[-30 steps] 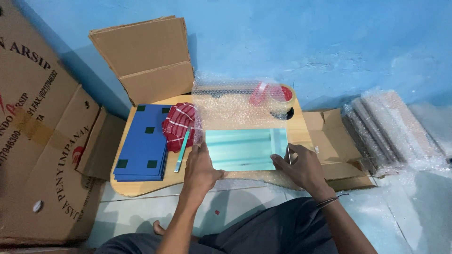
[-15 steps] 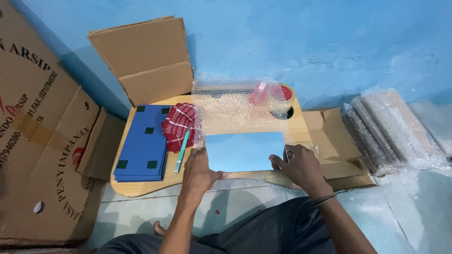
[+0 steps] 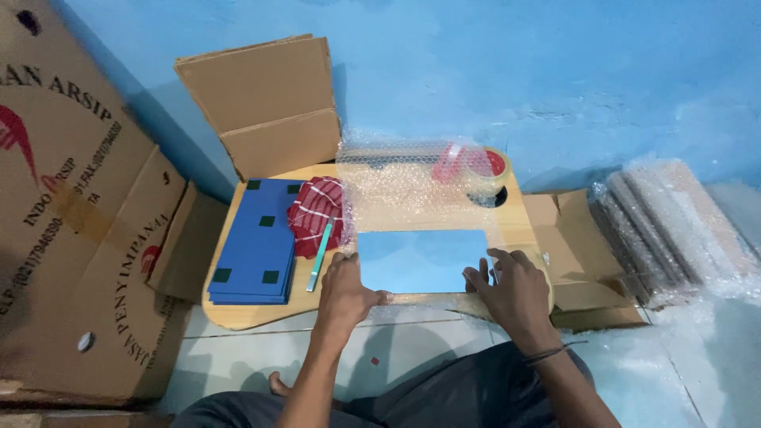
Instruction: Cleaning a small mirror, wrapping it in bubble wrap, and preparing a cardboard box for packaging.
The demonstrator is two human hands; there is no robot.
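Observation:
A rectangular mirror [image 3: 420, 257] reflecting the blue wall lies flat on a sheet of bubble wrap [image 3: 400, 186] on a small wooden lap table [image 3: 254, 313]. My left hand [image 3: 345, 289] rests on the mirror's near left corner, fingers curled over its edge. My right hand [image 3: 511, 289] presses on the near right corner, fingers spread on the glass. A teal cutter [image 3: 321, 257] lies just left of the mirror, beside a red checked cloth [image 3: 317, 210].
A stack of blue boards [image 3: 258, 242] sits on the table's left. A tape roll [image 3: 479, 166] is at the back right. Large cardboard boxes [image 3: 71, 230] stand left, an open carton [image 3: 265, 103] behind, wrapped bundles [image 3: 674, 230] to the right.
The mirror has been tilted down flat onto the bubble wrap, its face changing from greenish to blue reflection. Both hands slid toward its near corners.

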